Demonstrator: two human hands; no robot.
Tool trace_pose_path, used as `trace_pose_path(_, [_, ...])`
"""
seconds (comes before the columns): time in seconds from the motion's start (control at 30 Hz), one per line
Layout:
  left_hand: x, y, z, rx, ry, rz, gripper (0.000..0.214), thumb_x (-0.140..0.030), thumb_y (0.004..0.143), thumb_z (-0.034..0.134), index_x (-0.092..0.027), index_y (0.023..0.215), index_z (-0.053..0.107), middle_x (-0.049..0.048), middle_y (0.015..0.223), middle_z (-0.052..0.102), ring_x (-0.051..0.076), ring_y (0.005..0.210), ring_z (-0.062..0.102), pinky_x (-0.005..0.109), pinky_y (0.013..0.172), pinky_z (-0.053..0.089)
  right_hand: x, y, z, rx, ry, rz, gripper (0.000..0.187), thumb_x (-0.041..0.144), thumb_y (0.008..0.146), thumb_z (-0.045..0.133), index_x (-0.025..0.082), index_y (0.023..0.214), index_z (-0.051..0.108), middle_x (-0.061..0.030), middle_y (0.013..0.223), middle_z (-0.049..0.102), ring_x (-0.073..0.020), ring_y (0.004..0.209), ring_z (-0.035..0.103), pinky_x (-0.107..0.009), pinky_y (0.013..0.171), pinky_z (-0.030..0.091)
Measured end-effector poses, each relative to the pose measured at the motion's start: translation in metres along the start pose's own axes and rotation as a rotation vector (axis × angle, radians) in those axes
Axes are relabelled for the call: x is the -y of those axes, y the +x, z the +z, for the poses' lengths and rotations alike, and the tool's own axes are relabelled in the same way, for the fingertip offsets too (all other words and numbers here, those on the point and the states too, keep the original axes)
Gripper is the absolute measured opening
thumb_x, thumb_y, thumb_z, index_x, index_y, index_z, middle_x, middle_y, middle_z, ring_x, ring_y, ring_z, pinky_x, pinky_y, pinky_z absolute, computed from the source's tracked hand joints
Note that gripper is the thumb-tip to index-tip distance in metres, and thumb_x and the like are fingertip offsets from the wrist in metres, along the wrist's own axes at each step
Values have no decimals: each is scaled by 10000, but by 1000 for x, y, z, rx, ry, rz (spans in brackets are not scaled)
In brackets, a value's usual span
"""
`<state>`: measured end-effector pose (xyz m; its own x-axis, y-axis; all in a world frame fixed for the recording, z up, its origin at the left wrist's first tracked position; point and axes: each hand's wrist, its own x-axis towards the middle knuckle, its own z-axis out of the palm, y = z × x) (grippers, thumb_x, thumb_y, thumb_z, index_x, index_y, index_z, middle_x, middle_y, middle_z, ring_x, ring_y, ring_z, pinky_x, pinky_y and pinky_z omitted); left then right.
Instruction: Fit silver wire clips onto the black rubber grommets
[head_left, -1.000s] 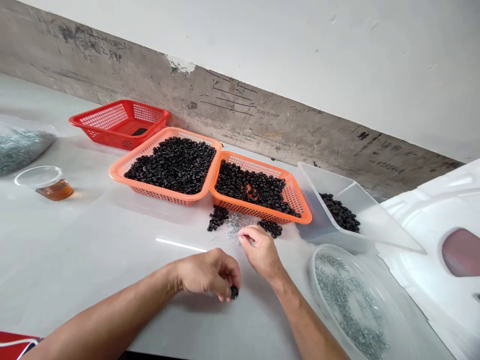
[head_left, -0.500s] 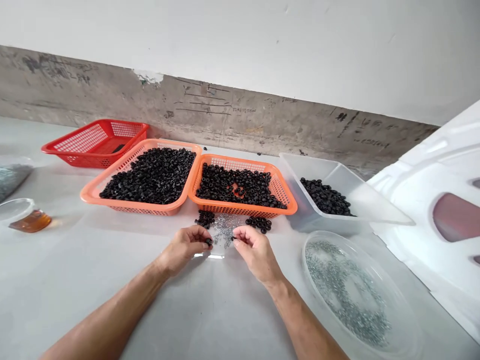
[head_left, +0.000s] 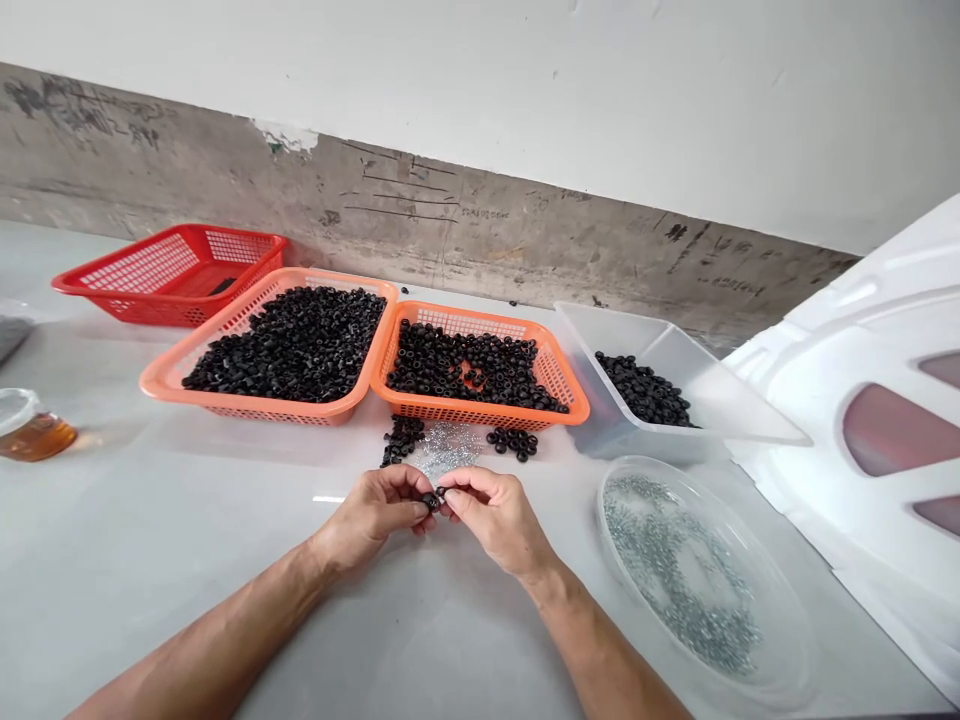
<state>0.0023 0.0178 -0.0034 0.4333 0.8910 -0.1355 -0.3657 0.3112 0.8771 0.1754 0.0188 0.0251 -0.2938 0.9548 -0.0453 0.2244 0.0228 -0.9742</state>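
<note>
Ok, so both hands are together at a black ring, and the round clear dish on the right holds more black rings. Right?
No: the round dish holds small silver pieces, not black rings, as the head view shows. The rest stands: the left hand and right hand are together at a black ring.

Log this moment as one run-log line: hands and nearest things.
left hand: holds black ring | right hand: fingertips on same ring | nearest: silver pieces, loose black rings
</note>
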Motion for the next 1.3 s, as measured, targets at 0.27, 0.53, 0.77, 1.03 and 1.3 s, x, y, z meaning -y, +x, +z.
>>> trace_pose_path(0.27, [-1,-1,2,-26,-44,-37,134,-153,704,663,-115,816,600,49,688,654,146,635,590,275,615,445,0,-4,3,-82,-220,-30,108,155,767,513,178,795,614,14,639,583,-106,580,524,-201,535,429])
trace_pose_path(0.53, [5,-1,3,-87,149,12,104,-128,718,599,-132,821,592,16,672,645,130,643,566,268,646,434,-1,-6,4,-63,-455,-193,75,132,782,495,175,758,552,1,718,555,-108,642,487,-210,600,407])
trace_pose_path(0.77, [14,0,1,-137,433,63,153,-148,742,525,-151,868,612,8,764,625,142,723,552,267,682,429,-6,-6,6,-14,-570,-303,153,86,797,430,175,758,547,-9,700,541,-118,649,492,-225,616,400])
trace_pose_path(1.03, [10,-5,4,-118,615,49,191,-115,734,461,-165,822,622,-19,680,578,123,655,503,243,632,408,-15,-4,10,-60,-544,-319,155,73,727,442,162,683,561,-8,639,535,-114,594,487,-219,577,400])
trace_pose_path(1.3, [11,-8,5,-143,638,-37,205,-109,698,446,-160,767,633,-18,619,576,128,610,507,249,592,400,-18,1,4,93,-416,-91,145,93,733,457,167,689,574,29,583,532,-79,522,449,-171,485,362])
